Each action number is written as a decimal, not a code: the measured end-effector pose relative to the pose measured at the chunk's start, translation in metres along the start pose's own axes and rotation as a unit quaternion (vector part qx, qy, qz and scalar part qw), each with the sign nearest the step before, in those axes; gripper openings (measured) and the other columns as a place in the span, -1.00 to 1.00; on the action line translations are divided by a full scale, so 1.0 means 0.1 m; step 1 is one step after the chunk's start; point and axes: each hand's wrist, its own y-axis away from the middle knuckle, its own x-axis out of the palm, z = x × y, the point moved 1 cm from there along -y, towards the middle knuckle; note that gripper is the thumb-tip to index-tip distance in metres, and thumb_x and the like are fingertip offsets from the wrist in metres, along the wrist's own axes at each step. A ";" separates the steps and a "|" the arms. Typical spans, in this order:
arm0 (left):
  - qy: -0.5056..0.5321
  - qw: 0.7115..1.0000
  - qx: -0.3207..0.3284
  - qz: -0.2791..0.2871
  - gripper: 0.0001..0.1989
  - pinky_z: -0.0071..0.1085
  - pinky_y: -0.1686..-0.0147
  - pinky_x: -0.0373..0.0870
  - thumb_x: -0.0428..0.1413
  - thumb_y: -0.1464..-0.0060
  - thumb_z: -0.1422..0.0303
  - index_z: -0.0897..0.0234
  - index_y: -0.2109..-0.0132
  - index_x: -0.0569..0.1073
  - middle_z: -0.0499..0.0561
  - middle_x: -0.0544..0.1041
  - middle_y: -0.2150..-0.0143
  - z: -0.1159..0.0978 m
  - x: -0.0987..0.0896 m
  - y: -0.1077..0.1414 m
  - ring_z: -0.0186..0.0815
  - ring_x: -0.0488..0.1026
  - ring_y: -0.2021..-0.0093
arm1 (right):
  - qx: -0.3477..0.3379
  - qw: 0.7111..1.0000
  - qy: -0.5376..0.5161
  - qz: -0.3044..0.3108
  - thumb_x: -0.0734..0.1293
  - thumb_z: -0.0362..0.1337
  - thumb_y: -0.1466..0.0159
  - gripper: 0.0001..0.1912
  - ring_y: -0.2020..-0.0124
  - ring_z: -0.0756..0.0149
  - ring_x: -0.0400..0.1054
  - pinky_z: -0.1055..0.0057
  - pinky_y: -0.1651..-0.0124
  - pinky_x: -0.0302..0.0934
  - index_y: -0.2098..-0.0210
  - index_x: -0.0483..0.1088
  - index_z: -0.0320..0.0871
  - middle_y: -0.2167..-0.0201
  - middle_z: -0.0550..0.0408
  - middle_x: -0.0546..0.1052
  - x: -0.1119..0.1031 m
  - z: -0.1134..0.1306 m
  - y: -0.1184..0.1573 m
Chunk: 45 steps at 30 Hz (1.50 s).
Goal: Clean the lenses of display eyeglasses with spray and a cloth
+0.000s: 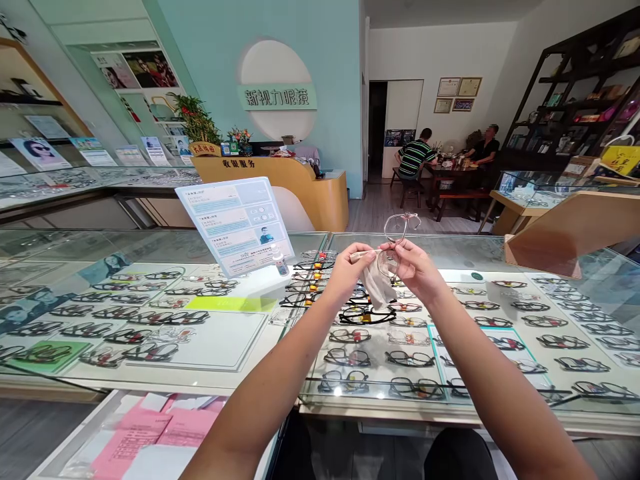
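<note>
Above the glass counter I hold a pair of thin-rimmed, clear-lensed eyeglasses (pixel 397 228) between both hands. A pale cleaning cloth (pixel 379 283) hangs down from my left hand (pixel 351 267), whose fingers are closed on it beside the lower lens. My right hand (pixel 416 265) pinches the eyeglasses near the middle of the frame, with one lens sticking up above the fingers. Part of the lower lens is covered by the cloth and fingers. Rows of spectacle frames (pixel 357 335) lie under the glass below my hands.
A tilted printed sign (pixel 235 223) and a small bottle (pixel 281 265) stand on the counter at left. A brown board (pixel 575 230) rises at right. An open drawer (pixel 95 427) holds pink papers. Two people sit at a table (pixel 450 170) far back.
</note>
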 end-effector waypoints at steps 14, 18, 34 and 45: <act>0.035 0.997 -0.053 -0.049 -0.52 -0.49 0.41 0.30 0.51 0.20 0.18 0.25 0.17 0.55 -0.08 0.55 0.34 0.02 -0.03 -0.05 -0.38 0.42 0.39 | -0.036 0.998 0.038 -0.044 0.66 -0.10 -0.17 -0.72 0.14 0.29 0.53 0.34 0.02 0.46 0.35 0.53 -0.04 0.11 0.09 0.71 0.00 -0.02 -0.02; 0.060 0.992 -0.082 -0.081 -0.61 -0.48 0.40 0.35 0.38 0.19 0.25 0.25 0.14 0.60 -0.05 0.58 0.29 0.02 -0.07 -0.08 -0.36 0.44 0.38 | -0.064 0.995 0.023 -0.076 0.66 -0.14 -0.15 -0.72 0.17 0.30 0.52 0.36 0.10 0.46 0.36 0.52 -0.03 0.13 0.08 0.71 -0.05 0.08 -0.03; -0.127 0.989 0.075 -0.011 -0.38 -0.42 0.41 0.09 0.23 -0.16 -0.28 0.21 0.28 0.32 -0.14 0.26 0.44 -0.11 -0.08 0.00 -0.37 0.15 0.45 | -0.128 0.981 0.107 -0.098 0.62 -0.07 -0.18 -0.73 -0.04 0.20 0.50 0.25 -0.28 0.27 0.33 0.53 -0.02 0.14 0.06 0.72 0.00 0.15 0.01; -0.227 0.959 0.164 -0.048 -0.59 -0.36 0.31 0.10 0.13 -0.40 -0.04 0.19 0.24 0.38 -0.10 0.33 0.40 -0.21 -0.04 0.11 -0.29 0.23 0.38 | -0.133 0.975 0.144 -0.102 0.63 0.01 -0.16 -0.66 -0.10 0.10 0.52 0.17 -0.27 0.28 0.33 0.49 0.01 0.16 0.08 0.70 0.10 -0.06 0.04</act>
